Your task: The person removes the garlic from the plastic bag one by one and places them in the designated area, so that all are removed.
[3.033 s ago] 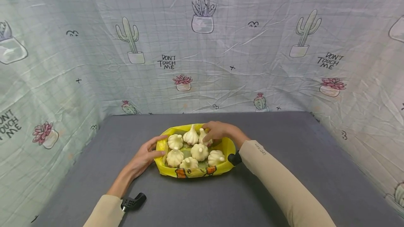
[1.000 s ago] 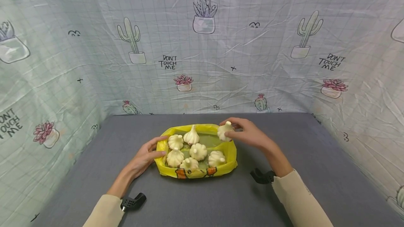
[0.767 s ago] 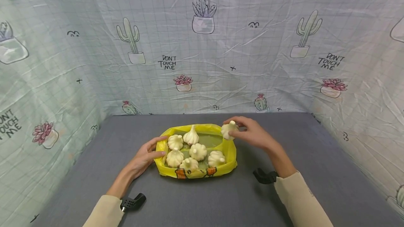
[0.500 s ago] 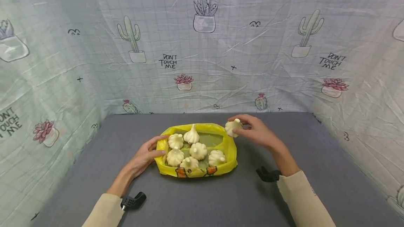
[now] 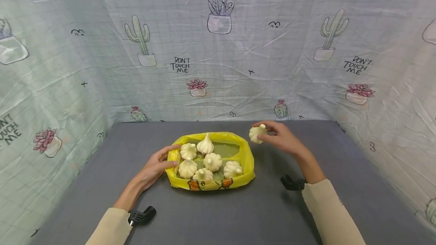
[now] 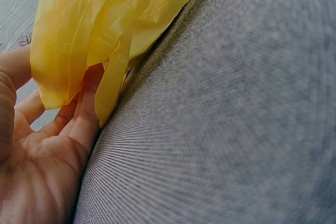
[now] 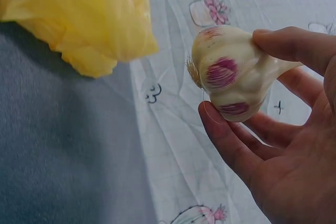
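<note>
My right hand (image 5: 281,137) pinches a garlic bulb (image 5: 257,134) between thumb and fingers, above the table just right of a yellow plastic bag (image 5: 251,162). In the right wrist view, the bulb (image 7: 231,72) shows purple streaks and a tuft of roots, its stem pointing toward the palm. The bag stands open with its sides spread like a tray, and several whitish garlic bulbs (image 5: 212,162) sit inside. My left hand (image 5: 154,165) holds the bag's left end, thumb and index finger at the rim. In the left wrist view, yellow folds (image 6: 94,30) hide some fingertips.
A dark grey cloth-like table top (image 5: 204,218) lies under everything. Behind it and at both sides hangs a pale printed curtain (image 5: 238,48) with cactus drawings. Black camera mounts (image 5: 143,214) stick out at both wrists.
My right hand has lifted one garlic bulb from the bag's back right part and carried it right, past the rim. The left hand keeps its place at the bag.
</note>
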`<action>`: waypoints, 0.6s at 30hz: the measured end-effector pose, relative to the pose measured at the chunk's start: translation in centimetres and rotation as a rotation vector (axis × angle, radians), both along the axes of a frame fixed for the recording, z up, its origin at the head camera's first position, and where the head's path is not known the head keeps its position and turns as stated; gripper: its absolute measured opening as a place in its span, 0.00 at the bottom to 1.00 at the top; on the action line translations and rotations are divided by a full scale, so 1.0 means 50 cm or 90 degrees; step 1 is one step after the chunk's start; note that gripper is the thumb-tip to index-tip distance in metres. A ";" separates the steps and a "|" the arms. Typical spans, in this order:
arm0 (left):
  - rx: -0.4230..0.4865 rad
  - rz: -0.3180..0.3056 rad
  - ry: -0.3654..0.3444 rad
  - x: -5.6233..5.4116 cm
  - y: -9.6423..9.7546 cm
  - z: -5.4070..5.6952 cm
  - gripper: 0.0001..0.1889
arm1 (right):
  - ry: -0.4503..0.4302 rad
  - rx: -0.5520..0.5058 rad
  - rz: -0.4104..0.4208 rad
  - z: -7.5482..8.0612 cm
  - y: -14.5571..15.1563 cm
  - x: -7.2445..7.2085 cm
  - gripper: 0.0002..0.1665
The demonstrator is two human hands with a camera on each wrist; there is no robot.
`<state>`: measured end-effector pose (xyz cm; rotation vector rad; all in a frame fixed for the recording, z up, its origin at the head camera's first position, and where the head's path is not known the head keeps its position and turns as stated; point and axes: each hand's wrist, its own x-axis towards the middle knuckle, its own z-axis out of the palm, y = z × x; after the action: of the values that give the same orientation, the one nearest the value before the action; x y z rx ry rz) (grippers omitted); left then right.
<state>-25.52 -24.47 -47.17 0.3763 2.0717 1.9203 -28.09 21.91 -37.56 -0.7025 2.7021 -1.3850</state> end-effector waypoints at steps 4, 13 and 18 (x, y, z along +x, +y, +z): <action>0.002 0.001 0.000 -0.001 -0.003 -0.002 0.34 | -0.018 -0.007 -0.012 -0.002 0.009 -0.014 0.25; -0.002 0.006 0.004 -0.002 -0.006 0.003 0.34 | -0.021 -0.007 -0.022 -0.008 0.025 -0.032 0.25; 0.000 -0.003 0.006 -0.002 -0.005 0.001 0.34 | -0.026 -0.007 -0.033 -0.013 0.034 -0.029 0.25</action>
<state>-25.63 -24.71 -47.14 0.3907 2.0755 1.9190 -29.55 23.61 -38.19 -0.6021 2.7017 -1.4100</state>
